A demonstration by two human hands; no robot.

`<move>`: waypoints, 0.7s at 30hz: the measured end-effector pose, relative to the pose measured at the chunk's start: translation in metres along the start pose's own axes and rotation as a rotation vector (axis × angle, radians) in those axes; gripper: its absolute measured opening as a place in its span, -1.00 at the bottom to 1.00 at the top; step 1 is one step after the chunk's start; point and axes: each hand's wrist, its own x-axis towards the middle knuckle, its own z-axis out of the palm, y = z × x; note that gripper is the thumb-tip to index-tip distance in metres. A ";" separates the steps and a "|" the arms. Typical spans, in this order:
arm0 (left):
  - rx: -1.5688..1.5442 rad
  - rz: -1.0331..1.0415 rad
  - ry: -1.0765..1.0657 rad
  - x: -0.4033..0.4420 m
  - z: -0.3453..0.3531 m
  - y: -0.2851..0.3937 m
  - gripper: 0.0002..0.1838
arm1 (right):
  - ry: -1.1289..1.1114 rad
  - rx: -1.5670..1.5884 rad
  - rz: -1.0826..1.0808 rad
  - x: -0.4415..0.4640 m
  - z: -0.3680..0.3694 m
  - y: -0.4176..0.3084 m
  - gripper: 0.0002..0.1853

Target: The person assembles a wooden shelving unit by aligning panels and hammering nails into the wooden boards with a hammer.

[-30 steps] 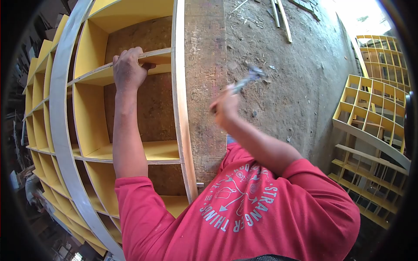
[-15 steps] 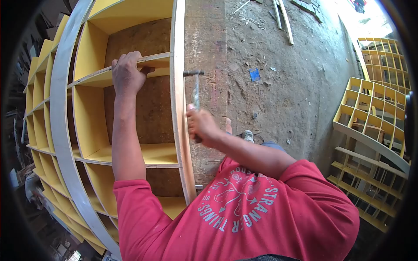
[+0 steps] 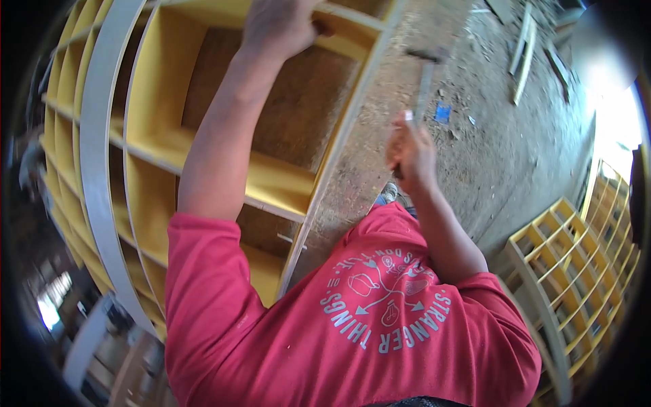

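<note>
Hammer (image 3: 423, 91) and right hand (image 3: 412, 152) are now out to the right of the yellow shelf frame (image 3: 159, 81), well apart from it; half a second ago the hammer's head was just beside the frame's right edge. The right fingers are curled around the handle, pressed together, with the thumb pointing toward the head; both hand and hammer are slightly blurred.

On the frame's upper part, the left hand (image 3: 281, 27) is at a divider (image 3: 356, 15), with its thumb beside it. Earlier the whole left hand was in view, gripping a divider; now the top border cuts it off, so I cannot tell how its fingers are set.

The view has turned too: the frame's right edge, nearly upright before, now slants. Right of that edge lies a brown board (image 3: 369, 149), and beyond it, farther from the frame, a blue scrap (image 3: 442, 112) on the dirt floor (image 3: 502, 156). Well to the frame's right, a lattice frame (image 3: 539, 252) now appears more tilted than before.
</note>
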 end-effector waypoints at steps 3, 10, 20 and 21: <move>-0.052 -0.043 0.024 0.002 -0.002 0.003 -0.82 | -0.034 -0.167 -0.263 0.011 -0.016 -0.026 -0.75; 0.135 -0.179 0.075 -0.018 0.011 0.029 -0.51 | -0.059 -0.663 -0.710 0.055 -0.057 -0.094 -0.71; -0.103 -0.808 -0.170 -0.094 -0.056 0.230 -0.28 | -0.425 -1.020 -1.100 0.175 0.047 -0.210 -0.61; -0.106 -0.822 -0.094 -0.094 -0.031 0.230 -0.31 | -0.557 -0.979 -1.098 0.193 0.072 -0.216 -0.60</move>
